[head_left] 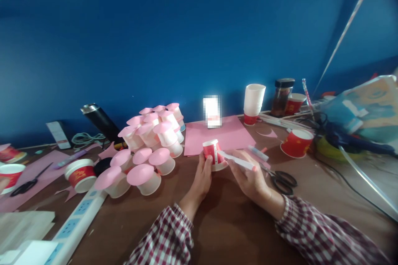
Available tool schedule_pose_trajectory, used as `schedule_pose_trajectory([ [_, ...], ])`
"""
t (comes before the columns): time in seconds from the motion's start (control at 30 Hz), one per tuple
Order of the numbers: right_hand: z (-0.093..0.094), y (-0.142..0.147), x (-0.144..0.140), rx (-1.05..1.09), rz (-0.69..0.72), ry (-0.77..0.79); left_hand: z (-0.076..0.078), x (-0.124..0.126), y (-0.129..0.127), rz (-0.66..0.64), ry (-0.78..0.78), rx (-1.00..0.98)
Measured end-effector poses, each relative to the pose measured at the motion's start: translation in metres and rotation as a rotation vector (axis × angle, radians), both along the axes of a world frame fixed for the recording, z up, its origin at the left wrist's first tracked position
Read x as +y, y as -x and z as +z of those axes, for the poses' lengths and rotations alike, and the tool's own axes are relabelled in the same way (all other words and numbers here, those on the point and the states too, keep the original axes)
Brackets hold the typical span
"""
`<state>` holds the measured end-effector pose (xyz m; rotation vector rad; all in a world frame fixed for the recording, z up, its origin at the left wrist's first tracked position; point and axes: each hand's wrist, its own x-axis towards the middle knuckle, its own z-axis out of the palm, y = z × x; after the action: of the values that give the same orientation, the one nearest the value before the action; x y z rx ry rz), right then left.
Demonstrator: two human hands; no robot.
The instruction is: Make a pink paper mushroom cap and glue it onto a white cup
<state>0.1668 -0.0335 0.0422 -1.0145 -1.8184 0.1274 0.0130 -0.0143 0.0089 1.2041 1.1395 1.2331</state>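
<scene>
The left hand (202,174) grips one red cup (214,154); the right hand (248,176) pinches a white stick (236,160) (touching it). Left, many pink-topped cups (149,140); right, one pair of scissors (281,179).

No lettering can be read anywhere. The small red and white cup (214,154) bears a white strip down its red band, but any print on it is too small to make out. The red cups (296,142) on the bench (224,215) carry pale yellow marks, too blurred to read. The tub with the red band (81,174) shows faint pale print, also unreadable. The white card (212,111) standing on the pink sheet (231,134) is pixelated, so nothing on it can be told
</scene>
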Motion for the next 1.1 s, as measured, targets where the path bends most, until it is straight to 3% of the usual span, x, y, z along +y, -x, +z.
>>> schedule_pose_trajectory([
  [0.53,-0.016,-0.005,0.007,0.006,-0.031,0.011,-0.004,0.003,-0.003,-0.034,-0.109,0.064],
  [0.8,-0.008,-0.002,0.004,0.001,-0.016,0.013,-0.002,0.003,-0.005,-0.031,-0.111,0.024],
  [1.1,-0.011,-0.001,0.007,0.014,-0.011,0.012,-0.004,0.003,-0.004,-0.031,-0.121,0.053],
])
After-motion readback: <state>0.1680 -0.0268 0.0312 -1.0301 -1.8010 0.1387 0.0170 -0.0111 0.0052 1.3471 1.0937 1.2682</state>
